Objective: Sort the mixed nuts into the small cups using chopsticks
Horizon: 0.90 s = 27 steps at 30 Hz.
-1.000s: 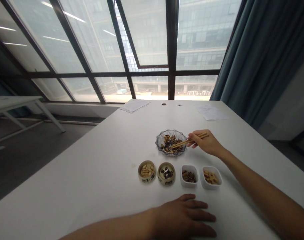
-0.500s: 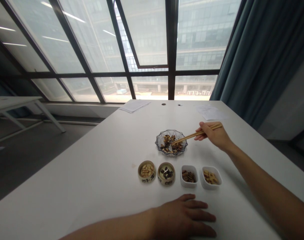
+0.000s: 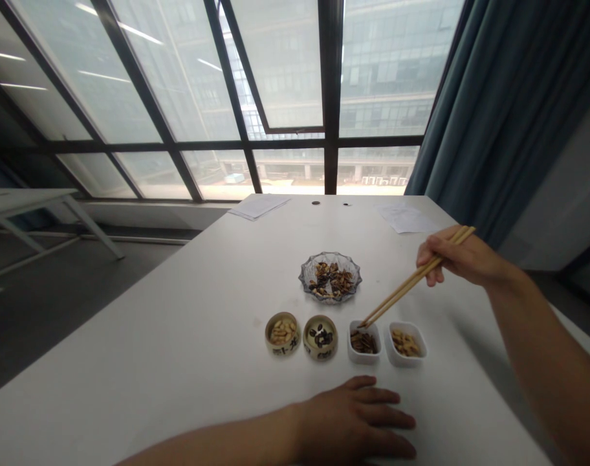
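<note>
My right hand (image 3: 462, 260) is closed on a pair of wooden chopsticks (image 3: 411, 279). Their tips reach down into a small white square cup (image 3: 363, 341) of dark seeds. Beside it on the right stands another white cup (image 3: 405, 343) of pale nuts. To the left are two round tan cups, one (image 3: 320, 337) with dark seeds and one (image 3: 282, 333) with peanuts. Behind the row sits a glass dish (image 3: 330, 279) of mixed nuts and seeds. My left hand (image 3: 358, 424) lies flat on the white table (image 3: 188, 323), fingers stretched out, holding nothing.
Sheets of paper lie at the table's far edge, one on the left (image 3: 259, 206) and one on the right (image 3: 405, 219). Large windows stand behind, a teal curtain (image 3: 499, 110) hangs at the right, and another white table (image 3: 28, 200) is off to the left.
My right hand has lifted away from the glass dish and swung right and up. The chopstick tips moved from the dish to the white cup of dark seeds. My left hand stayed put.
</note>
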Tool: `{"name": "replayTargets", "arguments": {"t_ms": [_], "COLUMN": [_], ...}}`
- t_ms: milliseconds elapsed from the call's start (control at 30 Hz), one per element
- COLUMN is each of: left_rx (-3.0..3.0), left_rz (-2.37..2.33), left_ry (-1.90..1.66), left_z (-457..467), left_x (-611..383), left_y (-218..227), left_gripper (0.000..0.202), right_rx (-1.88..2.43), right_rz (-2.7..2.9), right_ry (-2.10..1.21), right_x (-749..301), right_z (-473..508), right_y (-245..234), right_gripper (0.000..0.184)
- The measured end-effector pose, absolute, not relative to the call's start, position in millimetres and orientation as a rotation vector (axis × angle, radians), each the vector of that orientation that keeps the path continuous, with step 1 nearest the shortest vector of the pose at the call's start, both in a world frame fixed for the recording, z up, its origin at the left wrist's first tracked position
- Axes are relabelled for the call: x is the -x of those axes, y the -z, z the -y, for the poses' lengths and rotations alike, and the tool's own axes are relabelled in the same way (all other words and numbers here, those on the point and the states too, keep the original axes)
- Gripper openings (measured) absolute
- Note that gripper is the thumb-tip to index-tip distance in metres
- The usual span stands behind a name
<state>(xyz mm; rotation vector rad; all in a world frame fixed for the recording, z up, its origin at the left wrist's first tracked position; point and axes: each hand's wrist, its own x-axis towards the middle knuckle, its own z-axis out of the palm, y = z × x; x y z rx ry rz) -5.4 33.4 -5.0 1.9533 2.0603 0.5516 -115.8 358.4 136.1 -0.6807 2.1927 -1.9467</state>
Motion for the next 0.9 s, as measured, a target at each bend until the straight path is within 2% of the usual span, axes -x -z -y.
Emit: {"name": "replayTargets", "arguments": {"t_ms": [633,900], "left_rx": [-1.931,-1.922], "left_rz": [-2.056,-2.048], "left_ry": [-0.570,-0.589], "left_z": [-34.2,-33.9], "left_x": [5.2,5.2], "left_y": [7.4,7.5], "left_gripper": [0.047,0.046], "right_rx": [0.537,0.538], "right_rz": [-2.283,-2.288], "right_ry": [1.859,2.058], "right_x": [114.5,121.2], "right_z": [-353.4,-356.4], "right_y": [-137.5,-134.4], "right_gripper": [0.055,0.051]}}
